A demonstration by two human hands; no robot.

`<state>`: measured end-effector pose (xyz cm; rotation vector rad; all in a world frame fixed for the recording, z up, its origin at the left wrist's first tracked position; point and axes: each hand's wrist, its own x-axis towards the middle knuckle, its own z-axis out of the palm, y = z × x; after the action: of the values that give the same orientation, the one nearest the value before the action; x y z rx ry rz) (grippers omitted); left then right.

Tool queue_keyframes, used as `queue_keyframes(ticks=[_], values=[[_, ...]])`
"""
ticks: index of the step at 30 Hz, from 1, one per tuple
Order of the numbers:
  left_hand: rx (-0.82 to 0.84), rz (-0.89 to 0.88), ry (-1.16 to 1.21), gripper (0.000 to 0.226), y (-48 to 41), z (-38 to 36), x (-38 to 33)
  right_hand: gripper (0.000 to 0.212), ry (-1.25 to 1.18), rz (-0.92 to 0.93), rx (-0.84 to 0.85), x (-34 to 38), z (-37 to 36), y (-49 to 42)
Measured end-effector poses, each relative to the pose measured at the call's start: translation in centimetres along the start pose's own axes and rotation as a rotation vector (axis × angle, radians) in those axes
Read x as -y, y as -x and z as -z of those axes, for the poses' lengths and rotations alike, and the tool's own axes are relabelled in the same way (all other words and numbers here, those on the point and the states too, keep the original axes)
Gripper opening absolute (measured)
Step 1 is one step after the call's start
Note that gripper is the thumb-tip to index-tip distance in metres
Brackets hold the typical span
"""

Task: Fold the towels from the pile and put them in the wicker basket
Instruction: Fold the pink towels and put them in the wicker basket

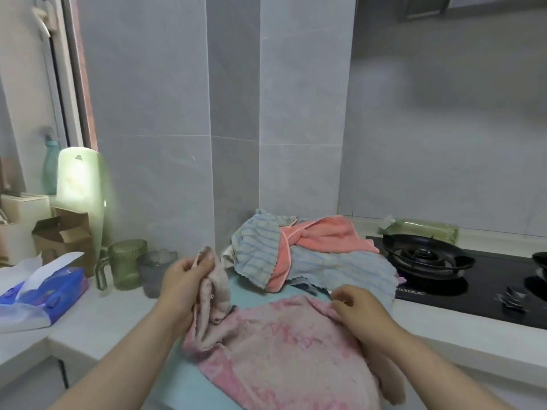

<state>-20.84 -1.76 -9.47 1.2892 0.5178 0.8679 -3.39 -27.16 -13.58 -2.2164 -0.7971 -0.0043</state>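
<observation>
Pink towel (284, 344) — spread over the counter's (118, 315) front edge; left hand (185, 281) grips its raised, bunched corner, right hand (359, 309) pinches its far hem. Towel pile (310, 255) behind, beside the gas hob (426, 255). Tissue pack (44, 294), sheet protruding; green mug (125, 263) — leftward.

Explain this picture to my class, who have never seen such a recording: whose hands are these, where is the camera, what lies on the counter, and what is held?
There is no machine: a person wears one camera on the head, looking down at both bare hands. The left hand grips a bunched corner of a pink towel; the right hand pinches its far edge. Behind lies the towel pile, beside a gas hob. No wicker basket shows.
</observation>
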Motion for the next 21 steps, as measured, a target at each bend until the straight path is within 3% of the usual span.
queue_keyframes(ticks=[5, 11, 14, 16, 18, 21], values=[[0.094, 0.0, -0.237, 0.013, 3.0, -0.6, 3.6, 0.014, 0.136, -0.058, 0.013, -3.4, 0.4, 3.6], [0.161, -0.304, -0.909, 0.011, 4.5, -0.9, 4.9, 0.009, 0.196, -0.15, 0.017, -4.7, -0.1, 4.0], [0.263, -0.337, -1.265, 0.055, 4.5, 0.8, 3.8, 0.019, 0.232, -0.185, 0.009, -4.9, -0.3, 3.5], [0.259, -0.305, -1.445, 0.067, 3.9, 2.8, 3.0, 0.019, 0.202, -0.191, -0.02, -4.8, -0.2, 3.5], [0.215, -0.253, -1.545, 0.047, 2.8, 5.0, 2.6, 0.017, 0.133, -0.194, -0.06, -4.5, 0.2, 3.4], [0.131, -0.164, -1.482, 0.024, 0.9, 6.9, 1.7, 0.016, 0.051, -0.2, -0.134, -3.7, 1.4, 2.6]])
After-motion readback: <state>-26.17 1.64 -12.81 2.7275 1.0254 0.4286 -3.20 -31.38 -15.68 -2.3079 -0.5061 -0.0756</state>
